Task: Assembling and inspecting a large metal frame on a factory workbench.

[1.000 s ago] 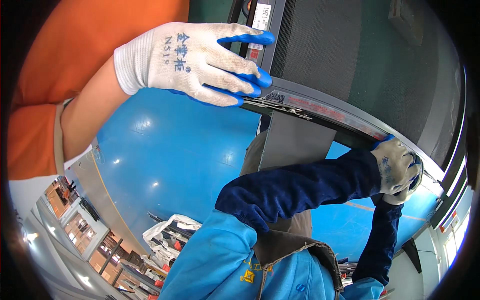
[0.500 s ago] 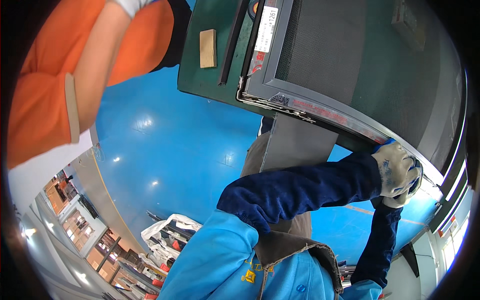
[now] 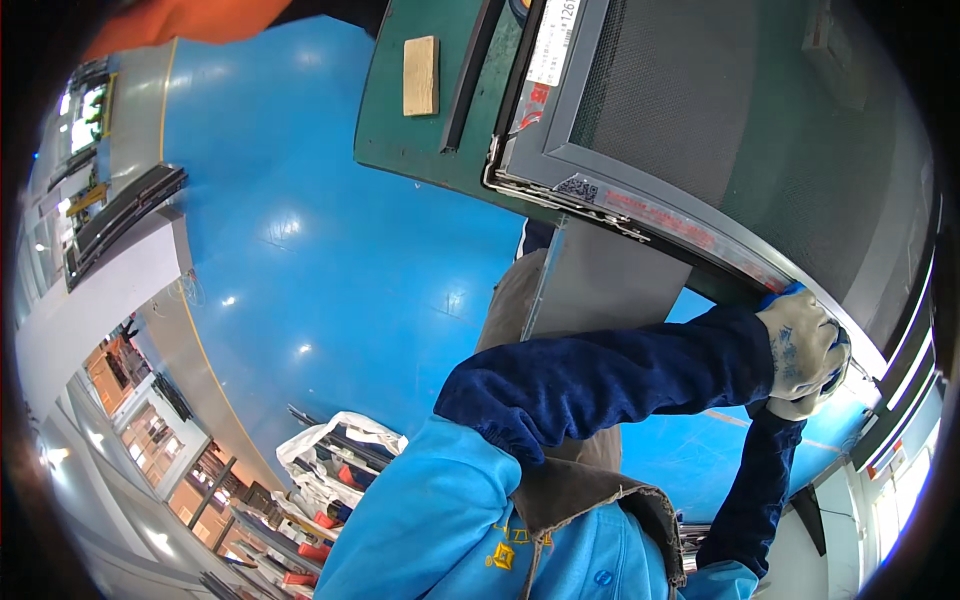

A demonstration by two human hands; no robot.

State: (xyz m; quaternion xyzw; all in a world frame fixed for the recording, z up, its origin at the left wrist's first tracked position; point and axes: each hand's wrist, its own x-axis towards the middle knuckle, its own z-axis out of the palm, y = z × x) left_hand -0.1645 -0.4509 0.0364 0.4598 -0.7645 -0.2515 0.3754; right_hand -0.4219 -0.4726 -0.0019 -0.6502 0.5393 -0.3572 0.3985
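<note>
Head view, mesh frame (image 3: 700,130), edge slanting down rightward, curled left hand (image 3: 798,345) by right hand (image 3: 797,405), holds unclear

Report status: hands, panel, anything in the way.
Left hand at edge of grey-framed mesh panel; right hand just below, mostly hidden. Panel lies on green table. Tan block left of panel, not touching.

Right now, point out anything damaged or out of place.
The brown flap over the blue jacket looks worn: its edge is frayed. Uneven whitish streaks mark the black edging along the grey mesh-screen frame; their cause is unclear.
</note>
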